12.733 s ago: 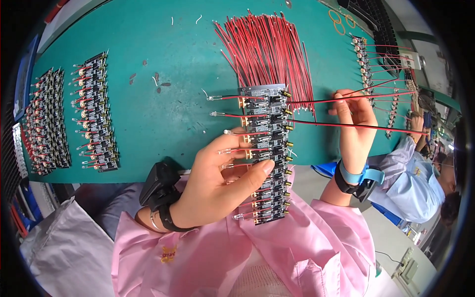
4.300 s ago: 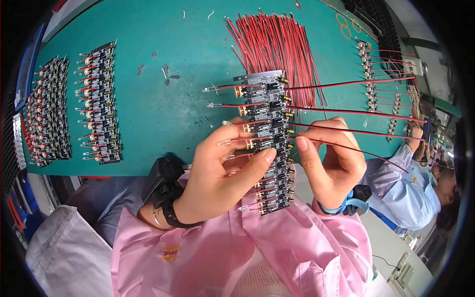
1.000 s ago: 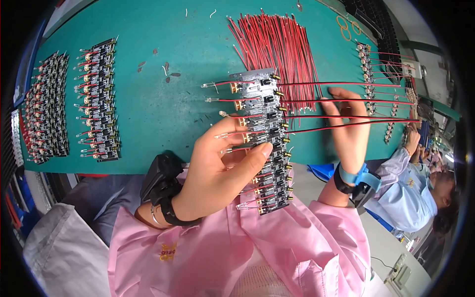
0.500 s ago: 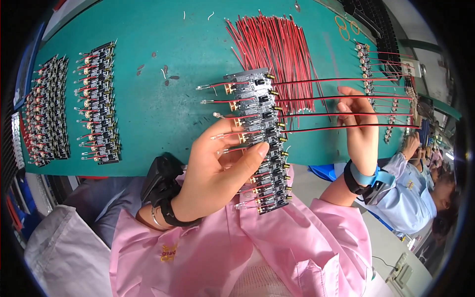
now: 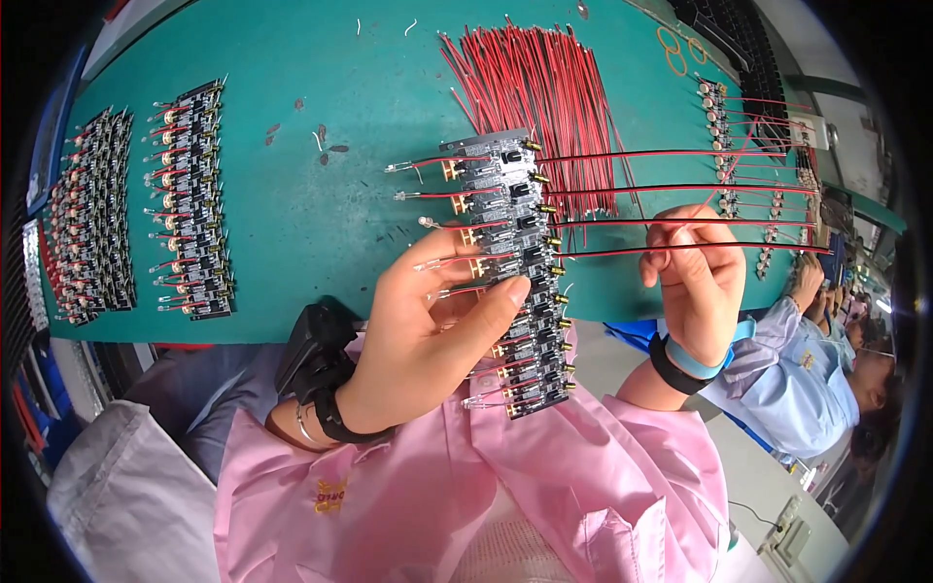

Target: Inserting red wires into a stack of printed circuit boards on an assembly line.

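My left hand (image 5: 428, 325) grips a strip of joined black circuit boards (image 5: 530, 243) by its middle, thumb on top, above the front edge of the table. Small clear-tipped LEDs on short red leads stick out from its left side. From the upper boards several long red-and-black wires (image 5: 671, 190) run out to the right. My right hand (image 5: 695, 272) is closed beside these wires, thumb against curled fingers. A thin red wire (image 5: 717, 189) slants up from its fingertips. The lowest attached wire crosses in front of this hand.
A fanned pile of red-and-black wires (image 5: 530, 83) lies behind the strip on the green mat (image 5: 369, 233). More board strips (image 5: 190, 204) lie at the left, others (image 5: 717, 136) with wires at the right. Rubber bands (image 5: 671, 53) rest far right. A co-worker in blue (image 5: 792, 379) sits at the right.
My right hand has moved down and slightly toward me, its fingers curling closed. A red wire now slants from its fingertips. My left hand and the strip have hardly moved.
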